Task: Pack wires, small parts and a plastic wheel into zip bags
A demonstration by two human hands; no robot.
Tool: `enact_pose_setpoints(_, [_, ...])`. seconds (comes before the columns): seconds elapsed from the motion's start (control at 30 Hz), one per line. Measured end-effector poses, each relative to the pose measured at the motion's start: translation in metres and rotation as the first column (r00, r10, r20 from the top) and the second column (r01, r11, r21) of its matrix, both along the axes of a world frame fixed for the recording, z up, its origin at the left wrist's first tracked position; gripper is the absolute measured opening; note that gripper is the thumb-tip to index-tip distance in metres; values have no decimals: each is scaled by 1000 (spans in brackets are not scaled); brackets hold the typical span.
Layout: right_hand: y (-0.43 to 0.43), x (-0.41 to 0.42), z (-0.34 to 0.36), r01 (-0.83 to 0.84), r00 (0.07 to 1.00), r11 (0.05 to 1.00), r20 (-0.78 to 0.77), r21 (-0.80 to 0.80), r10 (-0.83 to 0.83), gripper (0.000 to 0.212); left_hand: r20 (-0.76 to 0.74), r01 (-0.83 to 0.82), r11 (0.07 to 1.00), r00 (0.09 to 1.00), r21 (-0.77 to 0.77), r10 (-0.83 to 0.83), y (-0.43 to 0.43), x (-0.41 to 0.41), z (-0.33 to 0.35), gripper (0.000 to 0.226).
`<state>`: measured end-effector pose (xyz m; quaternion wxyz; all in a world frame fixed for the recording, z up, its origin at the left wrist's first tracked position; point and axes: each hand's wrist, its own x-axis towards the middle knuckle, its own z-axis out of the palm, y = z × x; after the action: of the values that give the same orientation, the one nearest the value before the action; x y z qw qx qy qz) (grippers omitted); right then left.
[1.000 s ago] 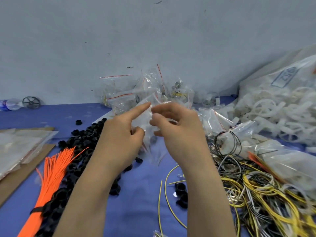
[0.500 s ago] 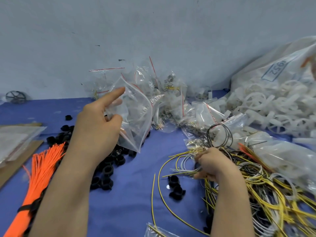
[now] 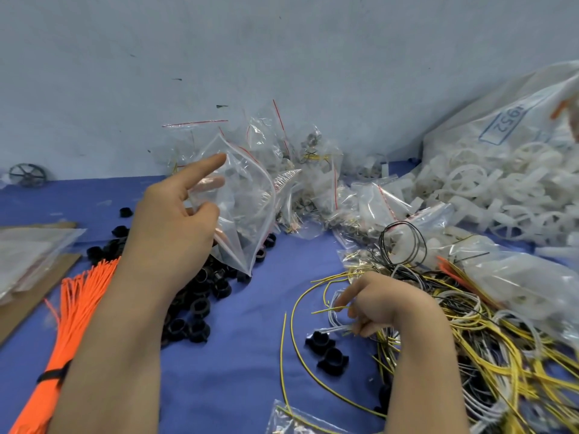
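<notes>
Zip bag (image 3: 247, 211) (clear, red-striped mouth gaping) held aloft above the black rings (image 3: 200, 296) by the left hand (image 3: 175, 220), thumb and fingers pinching its edge, while the right hand (image 3: 385, 305) pinches white and yellow wires (image 3: 340, 324) on the blue tabletop (image 3: 238, 371).

Small-parts packing workshop: blue bench (image 3: 238, 380), wire tangle (image 3: 488, 346) at 4 o'clock, wheel sack (image 3: 507, 170) at 2, zip bags (image 3: 313, 180) at 12.

A clear zip bag (image 3: 247, 211) with a red seal line hangs open-mouthed in the left hand (image 3: 175, 220). Yellow, white and black wires (image 3: 488, 346) lie tangled under the right hand (image 3: 379, 308).
</notes>
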<state>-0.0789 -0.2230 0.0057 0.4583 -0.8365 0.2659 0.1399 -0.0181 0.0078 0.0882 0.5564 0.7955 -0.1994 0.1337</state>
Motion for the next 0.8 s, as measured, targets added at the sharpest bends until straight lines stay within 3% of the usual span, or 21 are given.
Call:
enact_pose_setpoints(0.17, [0,-2,7,84,991,994,103,64,-91,30,11,-1,1000,1000,3,1,1,-1,1,70])
enact_pose_setpoints(0.23, [2,-9,14,17,999,996,41,83,-20,17,18,3,1000,1000,7,-3,1,-2,1,70])
enact_pose_setpoints(0.3, [5,-17,22,-88,995,989,-29,123,92,21,15,11,1000,1000,-12,-11,0,-1,1,69])
enact_pose_setpoints(0.37, [6,-23,30,-115,993,983,17,146,113,24,11,19,999,1000,-34,-18,0,0,1,67])
enact_pose_setpoints(0.53, [6,-25,48,-44,971,997,231,-66,58,14,43,56,995,998,-84,-53,-2,1,3,67])
enact_pose_setpoints(0.63, [9,6,65,-87,988,970,103,-225,112,15,72,77,990,995,-118,-69,-2,0,8,68])
enact_pose_setpoints(0.7, [11,32,69,-216,972,890,-1,-402,235,18,77,97,985,993,-140,-87,-4,-2,9,68])
enact_pose_setpoints(0.8, [8,33,46,-475,857,600,-185,-643,481,32,83,141,976,988,-165,-128,-6,-6,9,68])
